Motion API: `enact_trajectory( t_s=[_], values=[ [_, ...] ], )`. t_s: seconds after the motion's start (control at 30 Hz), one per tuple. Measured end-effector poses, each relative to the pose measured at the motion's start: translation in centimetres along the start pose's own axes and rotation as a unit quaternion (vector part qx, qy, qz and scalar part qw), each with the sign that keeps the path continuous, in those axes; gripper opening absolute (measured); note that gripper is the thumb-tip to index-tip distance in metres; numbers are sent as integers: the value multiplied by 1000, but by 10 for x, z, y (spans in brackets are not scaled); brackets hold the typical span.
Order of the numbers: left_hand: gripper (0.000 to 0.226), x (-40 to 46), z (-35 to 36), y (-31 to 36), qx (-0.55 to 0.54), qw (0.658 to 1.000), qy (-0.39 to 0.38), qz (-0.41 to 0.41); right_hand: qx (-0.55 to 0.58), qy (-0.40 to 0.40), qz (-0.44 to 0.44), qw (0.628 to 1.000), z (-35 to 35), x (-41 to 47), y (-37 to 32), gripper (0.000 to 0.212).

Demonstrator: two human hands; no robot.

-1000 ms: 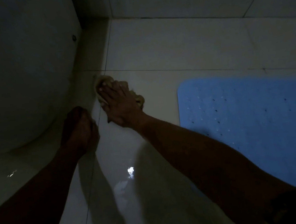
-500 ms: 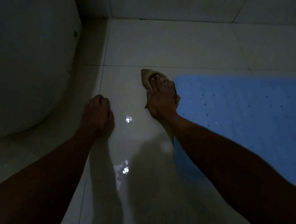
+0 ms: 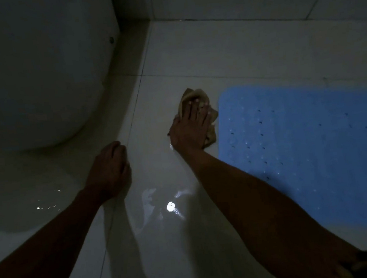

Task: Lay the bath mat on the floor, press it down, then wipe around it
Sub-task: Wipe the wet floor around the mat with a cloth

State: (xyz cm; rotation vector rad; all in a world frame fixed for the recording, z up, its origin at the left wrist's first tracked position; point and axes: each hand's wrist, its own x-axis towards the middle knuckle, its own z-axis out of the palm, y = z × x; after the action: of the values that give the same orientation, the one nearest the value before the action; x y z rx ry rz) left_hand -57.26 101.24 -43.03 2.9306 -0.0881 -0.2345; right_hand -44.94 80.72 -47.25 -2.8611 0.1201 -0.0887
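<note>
Two hands are down on the pale tiled floor (image 3: 248,49) in dim light. The right hand (image 3: 189,131) lies flat on a tan cloth (image 3: 192,94), its fingers (image 3: 194,111) stretched long and close together, pressing the crumpled fabric against the tile rather than gripping it. The left hand (image 3: 109,168) rests on the floor well apart from the cloth, fingers curled under and holding nothing that shows, seemingly bearing weight as a prop.

The blue bath mat (image 3: 308,140) already lies flat on the floor to the right, its rounded corner just beside the cloth; a fold of the cloth seems to touch or slightly overlap the mat's edge, though the gloom makes that hard to settle. So the wiping stage looks under way along the mat's left side.

The cloth is soft, light and bunches readily, so a flat palm on its middle should drag it best. The mat looks like thin perforated rubber: limp, likely to lift if the cloth snags its edge. The floor shines wet near the arms and is probably slippery. A white rounded fixture (image 3: 37,70) stands to the left.
</note>
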Motion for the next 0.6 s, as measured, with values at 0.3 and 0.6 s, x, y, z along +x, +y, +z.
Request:
enact_trajectory(
  t_s=[0.3,0.6],
  values=[
    [53,23,-13,-21,18,999,-28,16,-10,-29,-30,999,9,-18,-22,61],
    [51,-53,5,-68,-29,999,-10,-23,64,-54,-210,974,27,-133,-107,62]
  ],
)
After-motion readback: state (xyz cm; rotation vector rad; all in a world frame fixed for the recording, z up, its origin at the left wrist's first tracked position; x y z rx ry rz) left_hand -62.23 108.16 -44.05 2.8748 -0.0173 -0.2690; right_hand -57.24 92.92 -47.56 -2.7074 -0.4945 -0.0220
